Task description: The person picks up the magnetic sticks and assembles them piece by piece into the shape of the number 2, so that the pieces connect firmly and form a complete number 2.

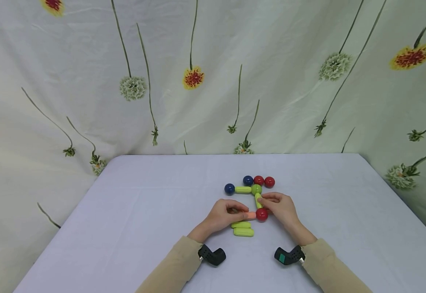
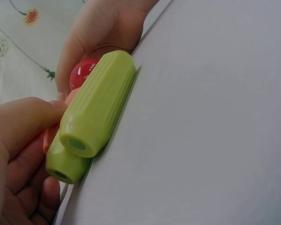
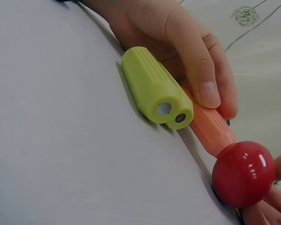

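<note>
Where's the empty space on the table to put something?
The table is bare left of the left hand and right of the right hand. It's crowded around both hands: orange stick, green sticks, red balls, blue balls.

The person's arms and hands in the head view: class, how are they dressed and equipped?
Both arms wear beige long sleeves: left sleeve, right sleeve. The left hand and right hand wear no gloves. Each wrist carries a bent black camera, left camera and right camera; the right one shows a green patch.

Floral cloth [image 1: 213, 110] behind pale table [image 1: 154, 195]
</note>
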`<state>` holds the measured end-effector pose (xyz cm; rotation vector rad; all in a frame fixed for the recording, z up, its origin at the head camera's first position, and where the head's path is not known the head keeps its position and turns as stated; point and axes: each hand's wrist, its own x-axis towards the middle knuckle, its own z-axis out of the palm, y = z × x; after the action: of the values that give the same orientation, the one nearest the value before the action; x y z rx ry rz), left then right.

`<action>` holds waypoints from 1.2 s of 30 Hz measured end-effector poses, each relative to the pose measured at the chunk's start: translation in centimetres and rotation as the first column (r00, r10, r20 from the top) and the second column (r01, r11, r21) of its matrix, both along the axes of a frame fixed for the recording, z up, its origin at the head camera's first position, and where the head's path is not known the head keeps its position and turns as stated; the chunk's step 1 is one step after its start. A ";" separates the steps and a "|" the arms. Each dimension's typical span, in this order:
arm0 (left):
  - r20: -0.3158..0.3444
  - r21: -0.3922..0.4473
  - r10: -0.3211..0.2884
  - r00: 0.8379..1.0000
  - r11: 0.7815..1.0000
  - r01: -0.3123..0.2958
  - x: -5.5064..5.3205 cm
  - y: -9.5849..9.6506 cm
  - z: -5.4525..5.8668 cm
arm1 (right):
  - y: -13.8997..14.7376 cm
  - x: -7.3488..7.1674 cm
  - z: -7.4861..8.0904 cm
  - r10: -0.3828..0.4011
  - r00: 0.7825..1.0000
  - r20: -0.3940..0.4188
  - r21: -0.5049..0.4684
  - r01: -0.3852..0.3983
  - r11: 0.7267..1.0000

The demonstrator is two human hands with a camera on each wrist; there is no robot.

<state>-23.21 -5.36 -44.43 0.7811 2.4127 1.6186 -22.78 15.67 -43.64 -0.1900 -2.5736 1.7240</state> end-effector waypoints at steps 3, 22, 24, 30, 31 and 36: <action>0.000 0.006 0.000 1.000 1.000 0.000 -0.1 0.0 -0.1 | 0.0 0.0 0.0 0.002 1.000 -0.002 -0.002 -0.002 1.000; 0.028 0.010 0.018 0.999 1.000 -0.019 0.7 0.2 1.0 | 1.6 -0.2 0.4 0.227 0.974 0.007 0.114 -0.227 0.967; 0.033 0.010 0.013 0.999 1.000 -0.014 1.3 0.2 2.1 | 2.1 -0.2 0.5 0.286 0.958 0.020 0.099 -0.286 0.953; 0.030 0.022 0.003 1.000 1.000 -0.003 2.1 0.1 3.4 | 3.4 -0.4 0.5 0.446 0.895 0.015 0.042 -0.446 0.894; 0.031 0.023 0.002 1.000 1.000 -0.002 2.1 0.1 3.4 | 3.6 -0.5 0.5 0.473 0.881 0.006 0.034 -0.473 0.880; 0.030 0.033 -0.004 1.000 0.999 0.003 2.1 0.1 3.4 | 4.1 -0.5 0.4 0.562 0.827 -0.018 0.012 -0.562 0.827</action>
<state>-21.08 -5.29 -41.01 0.7605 2.3686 1.6602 -23.23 19.78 -43.21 0.6593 -2.7987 1.8431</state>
